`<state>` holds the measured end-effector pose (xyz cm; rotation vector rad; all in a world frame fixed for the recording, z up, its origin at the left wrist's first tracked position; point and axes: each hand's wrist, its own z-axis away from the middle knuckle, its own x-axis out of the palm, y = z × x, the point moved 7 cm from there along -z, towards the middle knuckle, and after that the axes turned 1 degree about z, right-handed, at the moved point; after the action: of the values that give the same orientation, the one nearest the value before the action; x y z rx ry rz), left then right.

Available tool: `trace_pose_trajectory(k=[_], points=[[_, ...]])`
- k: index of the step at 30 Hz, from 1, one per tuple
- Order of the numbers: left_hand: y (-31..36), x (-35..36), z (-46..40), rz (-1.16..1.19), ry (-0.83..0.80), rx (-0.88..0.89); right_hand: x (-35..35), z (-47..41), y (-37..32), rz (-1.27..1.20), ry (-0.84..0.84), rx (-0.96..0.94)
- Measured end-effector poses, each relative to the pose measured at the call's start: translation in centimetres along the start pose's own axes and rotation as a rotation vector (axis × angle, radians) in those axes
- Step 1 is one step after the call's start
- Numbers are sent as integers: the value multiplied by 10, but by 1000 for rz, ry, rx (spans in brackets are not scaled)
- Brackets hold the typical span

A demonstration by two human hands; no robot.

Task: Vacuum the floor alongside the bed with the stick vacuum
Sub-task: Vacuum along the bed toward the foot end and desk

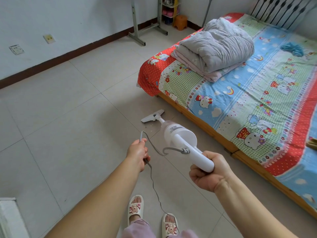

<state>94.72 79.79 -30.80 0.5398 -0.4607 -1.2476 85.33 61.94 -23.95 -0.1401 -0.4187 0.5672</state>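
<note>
Two bare forearms reach in from the bottom edge, nearest the camera. Right hand point(208, 170) has its grip closed tight around the white handle end of the stick vacuum point(178, 134), fingers and thumb wrapped round it. Left hand point(138, 154) has its grip curled around the grey power cord point(154, 184), which loops up above the fist, runs across to the cord collar on the vacuum handle, and trails down from the hand to the floor between the feet. Two feet in white slippers point(135, 207) with a bear motif stand on the floor at bottom centre. Floor point(68, 117) is pale large tiles, biggest surface in view. Bed point(248, 93) fills the right side, wooden frame, cartoon-cat sheet in red, blue and green. Folded grey quilt point(216, 47) lies on the bed near its foot end. The vacuum slants down from the right hand toward the floor just beside the bed frame, its flat white floor head point(151, 116) resting on the tiles near the bed's corner, a few small crumbs point(147, 128) just behind it. White wall with dark skirting on the left, two wall sockets point(49, 38) low down. Orange stool point(180, 22) in the far corner.
</note>
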Motion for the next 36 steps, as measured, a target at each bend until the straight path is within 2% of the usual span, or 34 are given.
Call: trace_pose_trajectory(k=[10, 16, 24, 32, 36], points=[[-17, 17, 23, 11, -28, 25, -33, 13, 17, -148, 22, 64], [-30, 22, 40, 10, -22, 45, -46, 33, 18, -221, -87, 122], [-53, 25, 56, 16, -22, 49, -78, 49, 46, -131, -67, 143], [-61, 0, 60, 31, -19, 54, -93, 33, 85, 216, 21, 213], [-59, -19, 60, 41, -26, 51, -99, 10, 106, 183, 85, 158]])
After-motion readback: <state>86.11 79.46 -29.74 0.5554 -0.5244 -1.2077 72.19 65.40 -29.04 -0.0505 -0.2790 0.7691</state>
